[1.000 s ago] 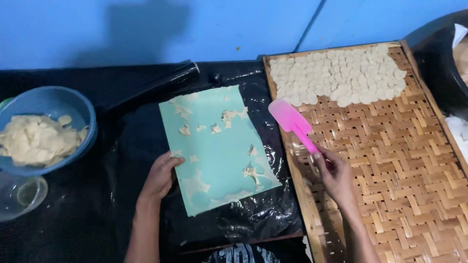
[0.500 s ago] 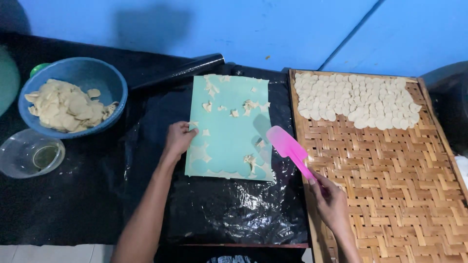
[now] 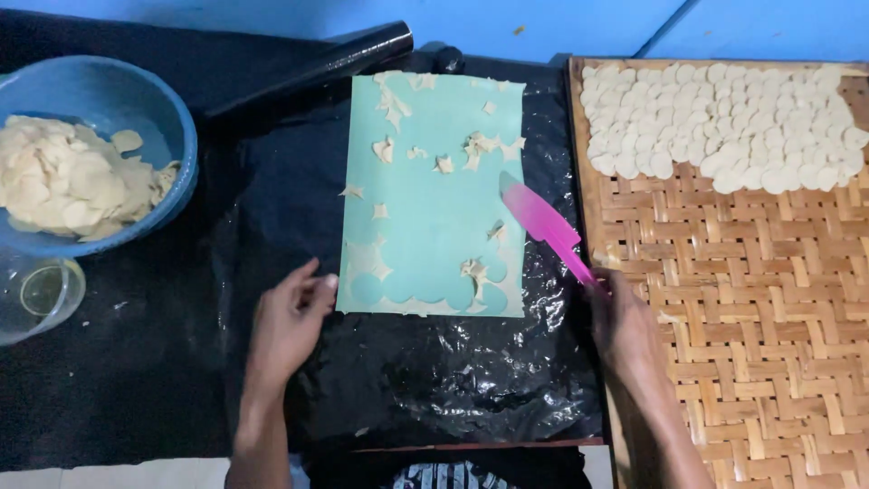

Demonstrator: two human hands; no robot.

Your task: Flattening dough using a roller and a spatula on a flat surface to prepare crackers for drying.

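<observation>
A pale green mat (image 3: 434,195) lies on black plastic sheeting, dotted with leftover scraps of thin dough (image 3: 478,145). My left hand (image 3: 288,319) rests at the mat's lower left corner, fingertips touching its edge. My right hand (image 3: 623,326) grips the handle of a pink spatula (image 3: 543,225), whose blade lies over the mat's right edge. A woven bamboo tray (image 3: 760,317) sits to the right, with several small round dough discs (image 3: 724,113) laid in rows along its far end.
A blue bowl (image 3: 172,127) heaped with dough scraps stands at the far left, with a clear glass dish (image 3: 36,294) in front of it. A black rolling pin (image 3: 312,68) lies beyond the mat. A blue wall runs behind the table.
The view has come closer and shifted left. My left hand slid down from the mat's left edge to its lower left corner. The spatula blade moved onto the mat's right edge.
</observation>
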